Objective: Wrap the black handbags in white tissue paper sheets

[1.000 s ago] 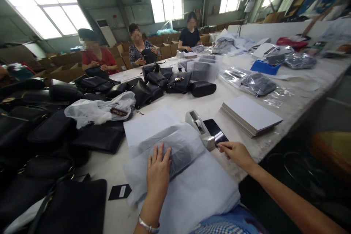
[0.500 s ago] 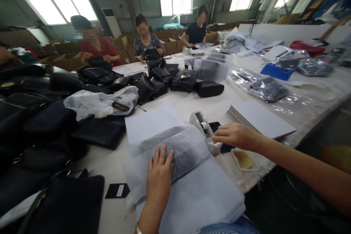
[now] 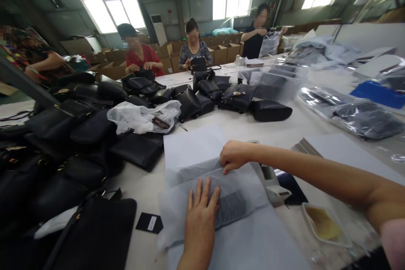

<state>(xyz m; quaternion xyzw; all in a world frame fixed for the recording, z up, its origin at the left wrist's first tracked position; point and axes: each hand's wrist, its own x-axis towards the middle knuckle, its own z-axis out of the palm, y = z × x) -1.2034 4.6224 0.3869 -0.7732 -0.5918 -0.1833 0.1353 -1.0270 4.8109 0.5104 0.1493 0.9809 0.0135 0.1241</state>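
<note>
paper [image 3: 255, 182] already covering dark item [image 3: 233, 210]; left hand [image 3: 202, 213] lying spread flat, gripping nothing; right hand [image 3: 234, 155] resting half-closed on paper, cannot tell hold; closing seeming unfinished.

tissue [image 3: 176, 207] whitish; handbag [image 3: 239, 104] black, clasp [image 3: 236, 93] gold; sleeve [image 3: 394, 236] pink

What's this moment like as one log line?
left hand: spread on paper-wrapped bundle; right hand: touching its far part; tape dispenser: right of bundle
</note>
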